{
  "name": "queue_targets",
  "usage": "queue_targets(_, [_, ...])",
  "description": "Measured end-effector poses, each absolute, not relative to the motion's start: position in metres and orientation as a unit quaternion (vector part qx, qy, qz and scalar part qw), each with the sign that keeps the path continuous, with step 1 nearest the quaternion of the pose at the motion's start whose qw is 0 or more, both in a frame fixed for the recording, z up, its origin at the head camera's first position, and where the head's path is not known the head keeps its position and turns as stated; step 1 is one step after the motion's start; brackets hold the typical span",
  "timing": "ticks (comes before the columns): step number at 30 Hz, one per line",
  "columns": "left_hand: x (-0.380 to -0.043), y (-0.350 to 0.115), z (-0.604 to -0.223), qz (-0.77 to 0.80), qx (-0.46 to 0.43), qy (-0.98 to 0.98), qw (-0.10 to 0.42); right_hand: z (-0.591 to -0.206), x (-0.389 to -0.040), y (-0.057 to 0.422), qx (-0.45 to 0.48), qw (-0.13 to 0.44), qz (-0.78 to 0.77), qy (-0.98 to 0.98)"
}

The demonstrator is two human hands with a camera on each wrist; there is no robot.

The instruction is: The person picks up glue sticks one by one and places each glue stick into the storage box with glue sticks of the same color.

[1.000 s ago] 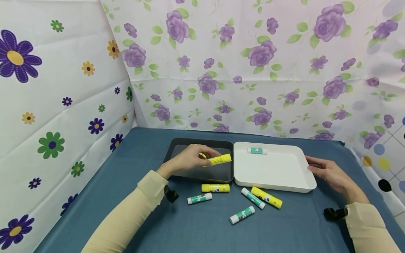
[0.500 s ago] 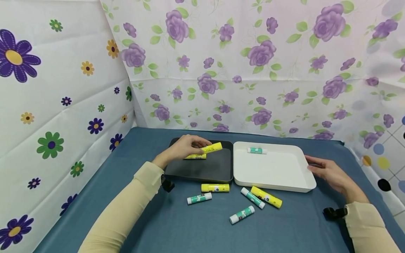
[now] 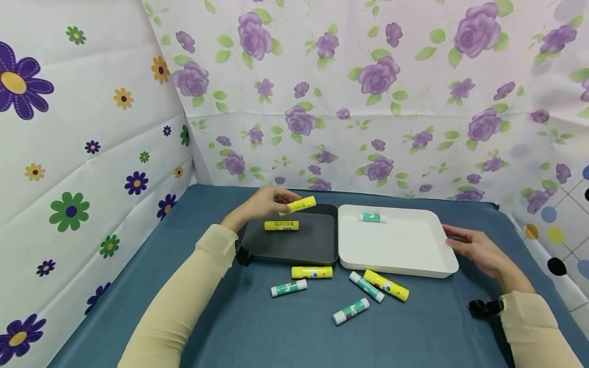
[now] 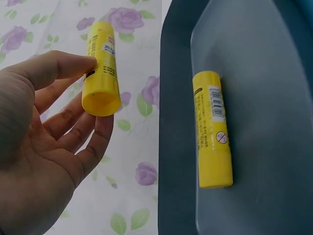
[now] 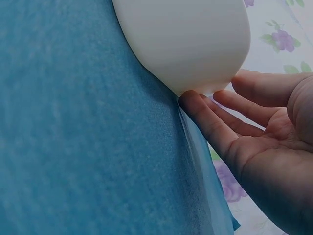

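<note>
My left hand (image 3: 263, 207) pinches a yellow glue stick (image 3: 301, 204) between thumb and fingers, held tilted above the far left part of the black tray (image 3: 317, 250). A second yellow glue stick (image 4: 212, 129) lies in that tray, below and apart from the held one. At the right end of the white tray (image 3: 400, 245), my right hand (image 3: 483, 253) touches the rim and outer wall with extended fingertips, as the right wrist view shows with the tray wall (image 5: 195, 54). Inside the white tray lies one green-and-white glue stick (image 3: 372, 217), near the far side.
In front of the trays, on the blue cloth (image 3: 276, 337), lie two yellow glue sticks (image 3: 312, 272) and three green-and-white ones (image 3: 351, 311). One yellow stick (image 3: 386, 285) is close beside a green one (image 3: 366, 286). A flowered curtain (image 3: 294, 122) hangs behind.
My left hand has carried the yellow glue stick leftward and toward the far edge of the black tray, uncovering the stick lying there. The right hand stays at the white tray.
</note>
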State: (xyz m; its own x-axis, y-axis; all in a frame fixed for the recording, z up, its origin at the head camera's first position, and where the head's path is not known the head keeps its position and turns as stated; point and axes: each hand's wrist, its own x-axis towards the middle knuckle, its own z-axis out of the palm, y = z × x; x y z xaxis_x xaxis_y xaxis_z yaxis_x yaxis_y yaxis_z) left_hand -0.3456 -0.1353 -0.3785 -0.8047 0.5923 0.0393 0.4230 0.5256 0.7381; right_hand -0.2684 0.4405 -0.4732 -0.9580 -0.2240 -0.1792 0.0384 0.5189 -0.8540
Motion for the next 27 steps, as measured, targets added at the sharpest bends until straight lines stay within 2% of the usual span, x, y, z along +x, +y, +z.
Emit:
queue_targets(15, [-0.368,-0.146,-0.375,0.383,0.288,0.863,0.162,-0.474,-0.269,0.441,-0.053,0.134,-0.486,0.862])
queue_targets(27, [-0.391,-0.156,-0.387,0.353,0.279,0.870,0.201,-0.473,-0.268,0.442,-0.056,0.135,-0.490,0.860])
